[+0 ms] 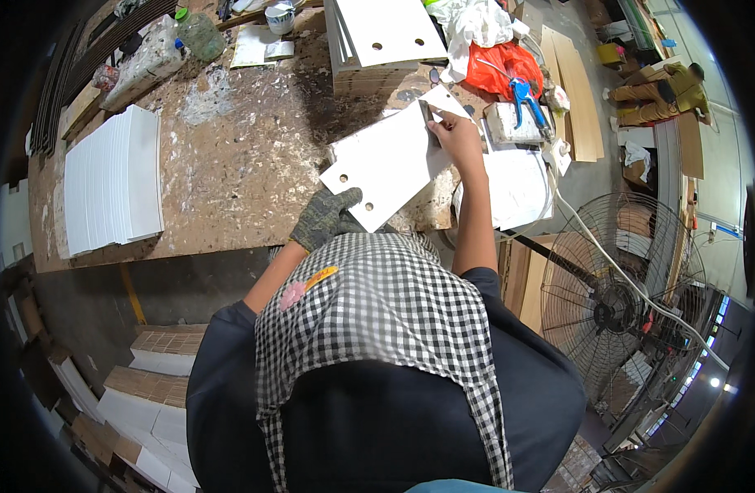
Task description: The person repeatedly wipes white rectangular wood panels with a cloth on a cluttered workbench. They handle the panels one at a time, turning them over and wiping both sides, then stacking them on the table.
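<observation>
A white board with round holes near its ends lies at a slant at the bench's front edge, resting partly on a block beneath it. My left hand, in a dark grey knit glove, grips its near left corner by the holes. My bare right hand is closed at the far right end of the board. Between its fingers is a thin, dark, flat blade-like piece, pressed against the board's surface; its exact kind I cannot make out.
Stacked white boards stand beyond my hands. A row of white panels lies left. To the right are a red plastic bag, a blue-handled tool and a large wire-caged fan. Another person is far right.
</observation>
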`<state>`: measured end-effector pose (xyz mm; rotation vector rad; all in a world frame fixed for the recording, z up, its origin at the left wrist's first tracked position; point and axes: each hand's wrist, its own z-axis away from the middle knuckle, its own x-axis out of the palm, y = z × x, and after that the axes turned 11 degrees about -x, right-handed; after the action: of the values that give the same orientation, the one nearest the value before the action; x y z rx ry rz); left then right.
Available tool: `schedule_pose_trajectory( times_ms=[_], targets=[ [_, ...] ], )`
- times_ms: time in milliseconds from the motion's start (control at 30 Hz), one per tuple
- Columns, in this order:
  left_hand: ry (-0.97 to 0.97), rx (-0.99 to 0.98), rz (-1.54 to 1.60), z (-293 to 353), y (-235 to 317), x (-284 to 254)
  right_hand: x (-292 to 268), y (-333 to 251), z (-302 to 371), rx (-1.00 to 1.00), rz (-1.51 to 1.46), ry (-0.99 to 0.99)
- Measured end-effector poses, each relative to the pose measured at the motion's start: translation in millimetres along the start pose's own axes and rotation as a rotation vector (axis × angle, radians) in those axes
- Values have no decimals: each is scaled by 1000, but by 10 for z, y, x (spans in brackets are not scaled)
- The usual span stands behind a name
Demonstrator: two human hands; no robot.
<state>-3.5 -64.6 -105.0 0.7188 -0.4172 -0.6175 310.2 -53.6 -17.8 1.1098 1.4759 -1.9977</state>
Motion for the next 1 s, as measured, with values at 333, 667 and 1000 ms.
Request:
schedule_pose_trajectory(
  times_ms=[333, 667, 1000],
  targets=[
    [5, -107, 35, 134, 295, 38, 58, 14, 105, -23, -44, -38],
    [-52, -198, 262, 183, 424, 51, -20, -84, 85, 69, -52, 29],
    [-51, 69, -19, -6, 92, -33, 61, -27, 136, 74, -167, 11]
  ],
)
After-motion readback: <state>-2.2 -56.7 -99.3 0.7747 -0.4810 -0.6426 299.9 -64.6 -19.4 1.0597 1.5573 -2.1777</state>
